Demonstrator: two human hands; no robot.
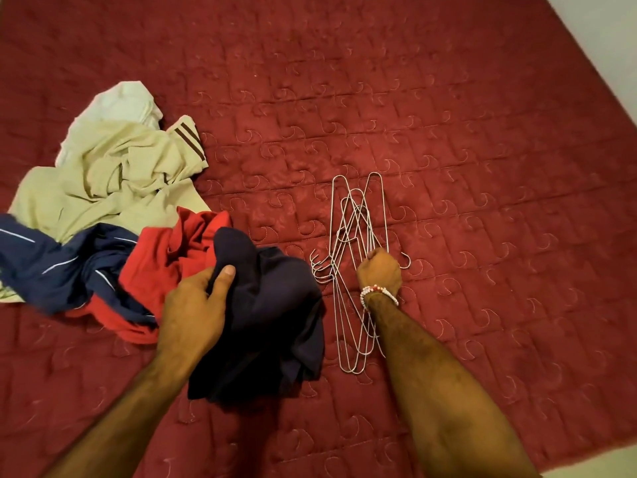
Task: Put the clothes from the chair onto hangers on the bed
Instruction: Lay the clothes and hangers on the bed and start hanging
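Note:
On the red quilted bed [448,115] lies a heap of clothes: a white piece [120,101], a beige garment with brown stripes [113,174], a navy garment with white lines [58,260] and a red one [162,257]. My left hand [196,305] grips a dark navy garment [272,315], thumb on top of the cloth. To the right lies a bundle of several wire hangers [355,236]. My right hand [379,270], with a bead bracelet at the wrist, has its fingers curled round the hangers near their hooks.
The bed's right edge runs diagonally at the upper right, with pale floor [613,46] beyond it. Another strip of floor shows at the bottom right corner. Bare quilt stretches across the far half of the bed.

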